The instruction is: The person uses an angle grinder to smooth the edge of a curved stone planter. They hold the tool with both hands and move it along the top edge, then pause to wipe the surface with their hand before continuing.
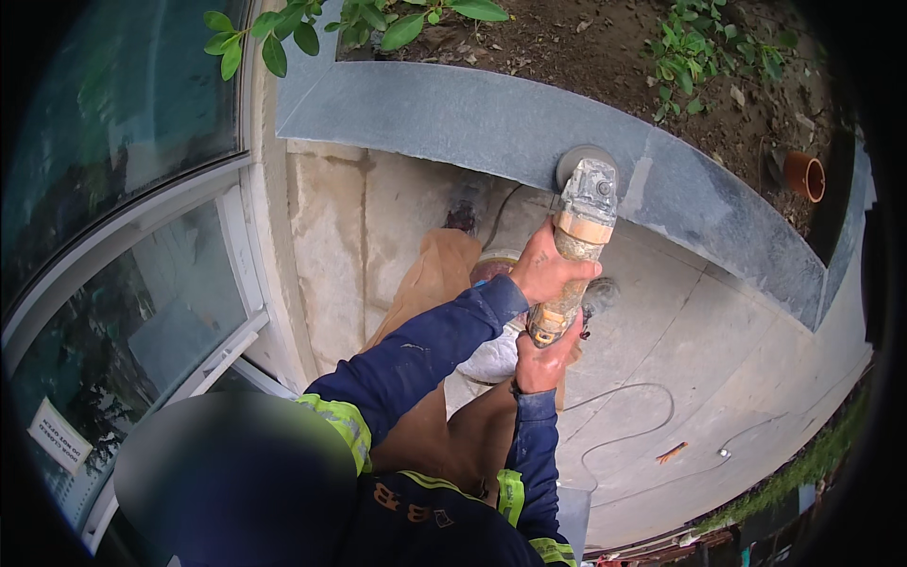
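My left hand (546,267) is wrapped round the body of a dusty angle grinder (584,227). Behind it, my right hand (548,359) grips the rear end of the same tool. The grinder points away from me, and its round disc (583,163) is at the front edge of a grey stone coping slab (444,109); whether the disc is spinning cannot be told. Pale dusty patches show on the slab to the right of the disc. Below my forearms, partly hidden, are a round bucket-like container (501,257) and a whitish rounded object (493,361).
Soil with leafy plants (685,61) and an orange-brown pipe-like piece (804,177) lies beyond the slab. At left stands a framed glass window (142,293). A grey cable (673,406) loops over the concrete floor (652,350), near a small orange object (672,453).
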A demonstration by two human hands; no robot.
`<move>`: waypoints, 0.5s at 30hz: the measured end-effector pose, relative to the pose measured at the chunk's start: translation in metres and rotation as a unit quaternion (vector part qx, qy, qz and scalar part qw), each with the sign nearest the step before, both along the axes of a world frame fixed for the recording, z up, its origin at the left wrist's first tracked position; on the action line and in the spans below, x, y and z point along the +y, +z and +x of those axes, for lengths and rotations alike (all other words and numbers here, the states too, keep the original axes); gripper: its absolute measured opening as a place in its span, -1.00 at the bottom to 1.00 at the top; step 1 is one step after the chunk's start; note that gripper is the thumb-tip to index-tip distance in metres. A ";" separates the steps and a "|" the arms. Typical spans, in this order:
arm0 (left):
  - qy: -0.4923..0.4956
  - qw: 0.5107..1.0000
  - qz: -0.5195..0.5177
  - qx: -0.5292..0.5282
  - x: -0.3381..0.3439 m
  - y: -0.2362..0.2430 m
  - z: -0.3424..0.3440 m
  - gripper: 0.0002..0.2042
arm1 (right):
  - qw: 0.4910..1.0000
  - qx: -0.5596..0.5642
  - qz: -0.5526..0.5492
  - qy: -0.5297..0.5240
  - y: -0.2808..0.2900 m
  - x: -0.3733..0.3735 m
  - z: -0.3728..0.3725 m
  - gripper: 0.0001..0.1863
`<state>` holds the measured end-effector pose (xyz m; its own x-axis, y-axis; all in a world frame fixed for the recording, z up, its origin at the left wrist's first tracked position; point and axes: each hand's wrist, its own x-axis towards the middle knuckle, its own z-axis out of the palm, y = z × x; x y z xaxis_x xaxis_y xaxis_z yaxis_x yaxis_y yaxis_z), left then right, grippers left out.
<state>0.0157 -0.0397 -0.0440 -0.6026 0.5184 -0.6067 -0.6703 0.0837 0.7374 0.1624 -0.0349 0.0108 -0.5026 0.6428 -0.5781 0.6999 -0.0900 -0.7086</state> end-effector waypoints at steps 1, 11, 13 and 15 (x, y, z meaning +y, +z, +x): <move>0.002 1.000 0.001 -0.014 -0.002 -0.001 -0.006 -0.40 | 1.000 -0.006 -0.003 0.003 -0.001 -0.001 -0.004 -0.05; 0.031 0.998 -0.016 -0.060 -0.021 0.013 -0.041 -0.50 | 0.999 -0.024 -0.036 0.020 0.004 -0.014 -0.036 -0.07; 0.029 0.998 -0.024 -0.048 -0.025 0.012 -0.046 -0.50 | 0.998 -0.031 -0.048 0.021 0.005 -0.015 -0.043 -0.07; 0.028 0.999 -0.027 -0.030 -0.027 0.012 -0.054 -0.50 | 0.998 -0.026 -0.062 0.020 0.003 -0.017 -0.051 -0.06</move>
<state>-0.0383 -0.0668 -0.0320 -0.5917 0.4512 -0.6681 -0.7173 0.0836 0.6917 0.1118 -0.0514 0.0140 -0.4933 0.5452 -0.6779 0.7407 -0.1454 -0.6559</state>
